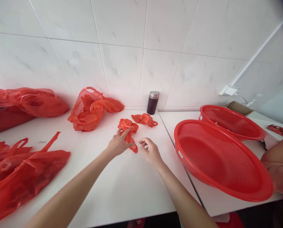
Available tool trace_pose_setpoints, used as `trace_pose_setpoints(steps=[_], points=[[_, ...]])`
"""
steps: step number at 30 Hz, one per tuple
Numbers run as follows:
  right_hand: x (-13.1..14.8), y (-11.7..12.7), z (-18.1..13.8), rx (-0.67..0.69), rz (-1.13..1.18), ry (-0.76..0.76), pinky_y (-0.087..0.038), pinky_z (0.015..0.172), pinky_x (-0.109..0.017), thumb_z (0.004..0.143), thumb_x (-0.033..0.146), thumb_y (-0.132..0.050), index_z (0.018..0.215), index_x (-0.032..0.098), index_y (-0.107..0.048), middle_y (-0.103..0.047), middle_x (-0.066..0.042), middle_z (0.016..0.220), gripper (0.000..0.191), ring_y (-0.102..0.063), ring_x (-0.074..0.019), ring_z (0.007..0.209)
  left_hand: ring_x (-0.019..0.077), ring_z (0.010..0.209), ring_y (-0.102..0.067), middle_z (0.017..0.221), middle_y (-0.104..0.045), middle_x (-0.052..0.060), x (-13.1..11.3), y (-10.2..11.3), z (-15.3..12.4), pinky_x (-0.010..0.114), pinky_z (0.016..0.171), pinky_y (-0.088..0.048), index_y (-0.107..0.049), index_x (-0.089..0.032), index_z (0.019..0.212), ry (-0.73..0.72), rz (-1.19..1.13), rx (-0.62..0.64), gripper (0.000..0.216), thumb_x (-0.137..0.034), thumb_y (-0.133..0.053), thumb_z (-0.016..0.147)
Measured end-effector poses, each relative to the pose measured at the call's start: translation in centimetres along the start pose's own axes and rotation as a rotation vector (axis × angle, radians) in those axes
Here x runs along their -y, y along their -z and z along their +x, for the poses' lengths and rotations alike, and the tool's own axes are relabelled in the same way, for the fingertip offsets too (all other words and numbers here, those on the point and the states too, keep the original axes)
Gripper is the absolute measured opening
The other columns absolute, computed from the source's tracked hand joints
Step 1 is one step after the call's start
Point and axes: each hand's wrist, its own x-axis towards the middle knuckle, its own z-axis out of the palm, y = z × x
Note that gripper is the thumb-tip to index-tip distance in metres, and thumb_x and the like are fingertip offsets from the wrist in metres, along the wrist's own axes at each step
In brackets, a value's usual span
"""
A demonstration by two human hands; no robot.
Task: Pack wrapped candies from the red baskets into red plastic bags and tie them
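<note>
A crumpled red plastic bag (129, 124) lies on the white table in front of me, its looped end trailing towards me. My left hand (119, 144) is over its near left side, thumb and fingers apart; whether the fingertips touch the plastic I cannot tell. Just right of the trailing loop, my right hand (151, 152) hovers with loosely curled fingers, a gap at the thumb and nothing visible in it. Behind them lies another small crumpled red bag (144, 119), close to a dark tumbler (153, 103) with a silver lid.
Larger red bags stand at the back (90, 110) and left (27, 171), with a filled one (20, 104) by the wall. To the right, two red perforated baskets (203, 152) sit beyond the table seam. Part of another person (277, 161) shows at the right edge.
</note>
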Motion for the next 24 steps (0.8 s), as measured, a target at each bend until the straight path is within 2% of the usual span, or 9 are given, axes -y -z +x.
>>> trace_pose_setpoints(steps=[3,6,9,11,13,16,18,22,24], points=[[-0.6,1.1,2.0,-0.099,-0.060,0.003,-0.051,0.071,-0.031,0.087,0.032,-0.050,0.095,0.023,-0.058,-0.064,-0.005,0.105,0.015,-0.060,-0.0193,0.093,0.0369,0.122,-0.049,0.145,-0.041,0.015,-0.9,-2.9,1.1,0.048,0.089,-0.045,-0.047,-0.028,0.133,-0.043,0.005,-0.031,0.056,-0.047,-0.058,0.081],[-1.1,1.2,3.6,-0.141,-0.134,0.076,-0.051,0.079,-0.035,0.088,0.031,-0.048,0.102,0.023,-0.059,-0.062,-0.007,0.110,0.020,-0.058,-0.0220,0.102,0.0332,0.127,-0.045,0.132,-0.054,0.011,-0.6,-4.2,1.5,0.047,0.095,-0.041,-0.057,-0.024,0.116,-0.090,-0.012,-0.043,0.034,-0.033,-0.057,0.083],[-1.9,0.0,5.1,-0.161,-0.236,0.199,-0.046,0.094,-0.042,0.087,0.031,-0.052,0.119,0.025,-0.057,-0.056,-0.009,0.126,0.033,-0.051,-0.0255,0.117,0.0254,0.112,-0.056,0.114,-0.064,0.009,0.4,-4.1,1.6,0.040,0.091,-0.044,-0.062,-0.021,0.100,-0.126,-0.059,-0.031,0.018,-0.022,-0.051,0.087],[-2.7,-1.3,6.2,-0.132,-0.283,0.226,-0.044,0.097,-0.045,0.083,0.030,-0.058,0.130,0.027,-0.052,-0.049,-0.009,0.136,0.047,-0.047,-0.0277,0.122,0.0196,0.096,-0.061,0.101,-0.066,0.007,1.2,-3.6,1.6,0.036,0.084,-0.047,-0.063,-0.018,0.091,-0.158,-0.105,-0.009,0.012,-0.021,-0.051,0.088],[-3.6,-2.4,7.4,-0.038,-0.285,0.218,-0.048,0.090,-0.043,0.079,0.026,-0.061,0.128,0.027,-0.054,-0.054,-0.009,0.130,0.049,-0.053,-0.0273,0.114,0.0157,0.084,-0.062,0.092,-0.066,0.004,2.1,-3.1,1.6,0.033,0.077,-0.049,-0.062,-0.016,0.086,-0.180,-0.155,0.006,0.011,-0.024,-0.055,0.089],[-4.1,-3.2,9.2,0.055,-0.254,0.230,-0.051,0.078,-0.036,0.076,0.014,-0.057,0.102,0.025,-0.065,-0.066,-0.004,0.099,0.028,-0.063,-0.0212,0.088,0.0142,0.072,-0.061,0.081,-0.066,0.002,3.5,-2.1,1.9,0.030,0.070,-0.050,-0.063,-0.017,0.080,-0.150,-0.224,-0.033,0.011,-0.020,-0.054,0.086],[-3.5,-3.2,10.5,0.002,-0.236,0.251,-0.051,0.077,-0.034,0.078,0.010,-0.051,0.095,0.023,-0.063,-0.066,-0.003,0.094,0.025,-0.063,-0.0191,0.083,0.0154,0.072,-0.062,0.084,-0.067,0.003,4.4,-1.2,2.2,0.030,0.068,-0.050,-0.064,-0.019,0.085,-0.102,-0.272,-0.105,0.017,-0.016,-0.047,0.084],[-0.9,-2.5,13.3,-0.146,-0.203,0.300,-0.049,0.087,-0.035,0.086,0.013,-0.043,0.108,0.022,-0.058,-0.061,-0.007,0.109,0.028,-0.059,-0.0199,0.101,0.0164,0.081,-0.065,0.111,-0.065,0.007,5.7,1.5,2.6,0.033,0.076,-0.052,-0.055,-0.022,0.120,-0.039,-0.363,-0.233,0.041,-0.016,-0.042,0.082],[0.1,-2.3,14.6,-0.178,-0.197,0.321,-0.047,0.091,-0.035,0.087,0.013,-0.042,0.114,0.024,-0.057,-0.059,-0.007,0.113,0.033,-0.057,-0.0203,0.107,0.0170,0.085,-0.066,0.116,-0.063,0.007,5.8,2.9,2.5,0.034,0.080,-0.052,-0.050,-0.023,0.128,-0.036,-0.392,-0.249,0.045,-0.020,-0.045,0.083]])
